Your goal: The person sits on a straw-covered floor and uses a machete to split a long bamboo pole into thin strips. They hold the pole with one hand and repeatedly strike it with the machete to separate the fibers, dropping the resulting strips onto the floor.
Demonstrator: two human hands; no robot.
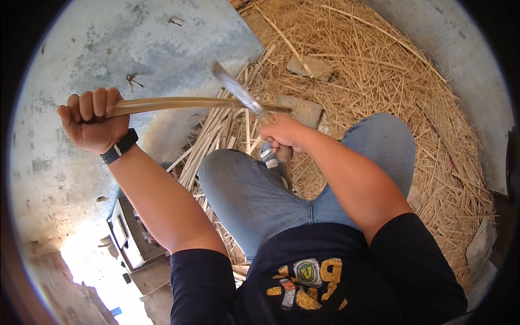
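My left hand (93, 122), with a black watch (120, 146) on its wrist, is closed round one end of a long, slightly bowed bamboo strip (173, 103). The strip reaches across to the right, in front of my bent knees. In my right hand (283, 133) is a knife (241, 91), gripped by its wooden handle, whose butt shows below the fist. Its blade is blurred and points up and to the left, crossing the strip near the right end. Whether the edge touches the bamboo or is cutting into it I cannot tell.
Shavings and split strips (374, 70) cover the floor ahead and to the right. Longer pale strips (208, 143) lie by my left knee. A flat brick-like block (303, 111) sits among the shavings. A worn blue-grey wall (179, 49) rises on the left, with a dark-framed object (132, 233) below it.
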